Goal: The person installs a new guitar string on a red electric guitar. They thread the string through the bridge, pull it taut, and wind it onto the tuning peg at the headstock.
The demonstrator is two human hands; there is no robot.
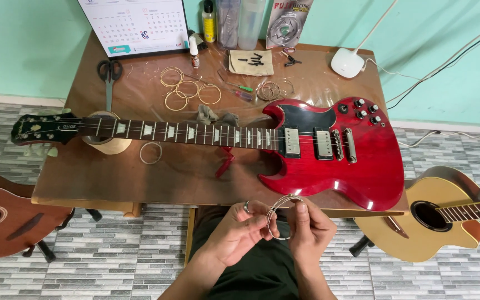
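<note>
Head view: left hand (pixel 240 228) and right hand (pixel 306 225), both pinched shut on one coiled guitar string (pixel 280 214), held over the lap just below the bench (pixel 140 178) edge; grip at the loop's rim, fingertips on the wire. Thin, light, springy metal; likely slippery, prone to uncoil and to kink, best held where the turns overlap. Beyond: red electric guitar (pixel 329 155) flat on bench; further string coils (pixel 187 91); scissors (pixel 109 75)

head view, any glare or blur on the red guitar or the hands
Head view: soft, even light; small white glints on the glossy red electric guitar body; clear plastic table cover shines faintly. Left hand, right hand and coiled wire string look sharp; edges bow slightly.
</note>
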